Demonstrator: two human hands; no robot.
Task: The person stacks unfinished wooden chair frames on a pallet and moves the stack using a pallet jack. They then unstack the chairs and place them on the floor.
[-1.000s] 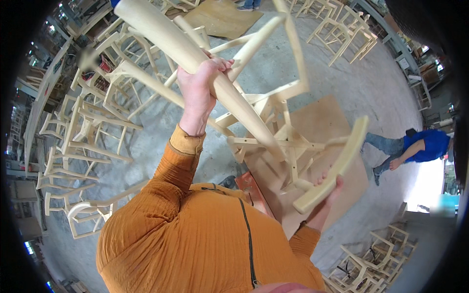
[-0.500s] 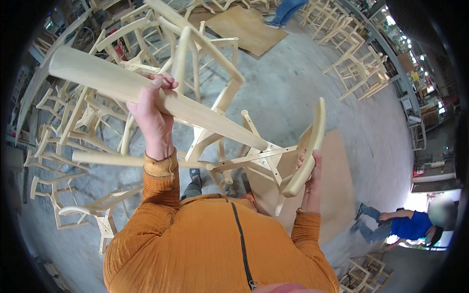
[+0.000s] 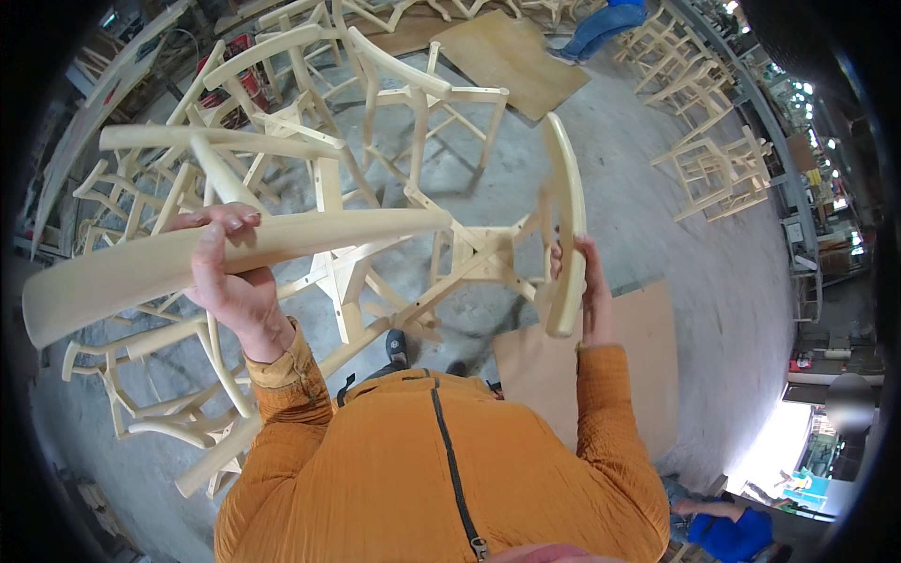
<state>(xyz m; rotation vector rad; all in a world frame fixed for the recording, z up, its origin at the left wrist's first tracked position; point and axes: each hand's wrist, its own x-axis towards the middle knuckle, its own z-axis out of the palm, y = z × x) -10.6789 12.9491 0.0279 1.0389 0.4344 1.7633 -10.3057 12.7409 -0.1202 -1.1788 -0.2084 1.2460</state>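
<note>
My left hand (image 3: 235,281) is closed round a broad, pale wooden chair rail (image 3: 310,239), which stretches from the far left toward the middle. My right hand (image 3: 593,291) grips a curved, upright rail of an unfinished chair frame (image 3: 574,206). That frame's crossed brace (image 3: 479,253) spans between the two hands. Under the left rail shows a second crossed brace (image 3: 343,281) with dark screw holes. Because the wooden parts overlap, I cannot tell whether what the two hands hold is joined.
Several bare chair frames (image 3: 291,122) crowd the left and far side, one chair frame (image 3: 418,103) nearest ahead. More chairs (image 3: 718,174) stand far right. Flat brown sheets (image 3: 648,375) lie on the floor. A person in blue (image 3: 732,535) is at lower right; another person's jeans (image 3: 601,33) show at the top.
The left-hand rail has swung lower at its left end and levelled out. The right-hand rail has turned more upright and moved slightly left and away. The person in blue appears lower.
</note>
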